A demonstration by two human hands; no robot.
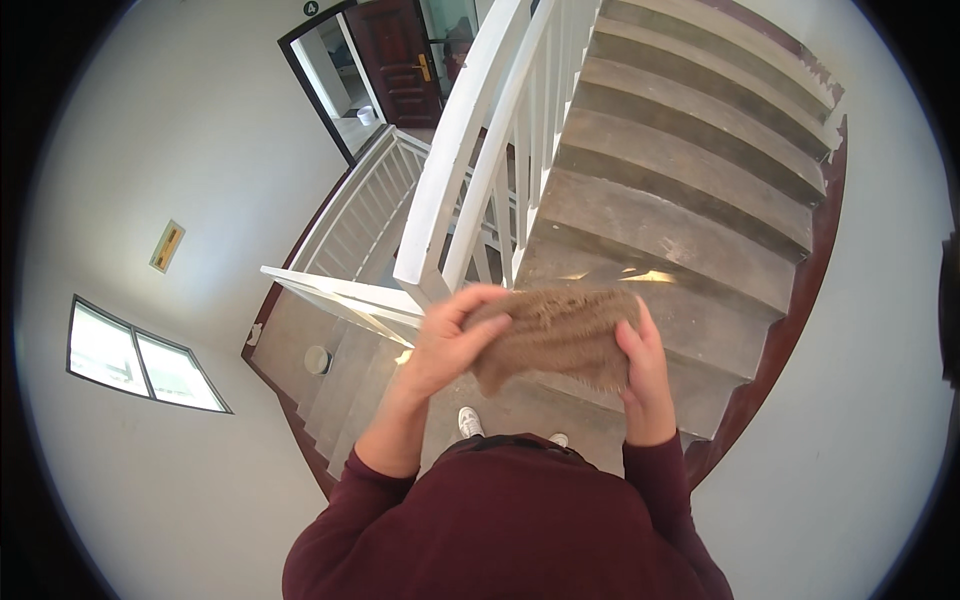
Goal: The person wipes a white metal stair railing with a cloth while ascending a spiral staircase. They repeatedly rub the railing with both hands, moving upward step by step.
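A brown cloth (pixel 559 337) with a shaggy, towel-like surface is stretched between my two hands, in front of my body. My left hand (pixel 450 345) grips its left end, thumb on top, and is slightly blurred. At the opposite end my right hand (pixel 645 352) holds the edge, its thumb resting on the near face. One corner of the cloth hangs down near my left hand. Just beyond the cloth stands the lower end of a white stair railing (pixel 427 262), which neither hand touches.
Concrete steps (pixel 660 217) climb ahead on the right beside a dark red skirting (pixel 795 337). Other steps (pixel 352 390) lie to the left, near a white bucket (pixel 318 360). A window (pixel 146 360) is in the left wall. Farther off, a dark red door (pixel 394 64) stands by a doorway.
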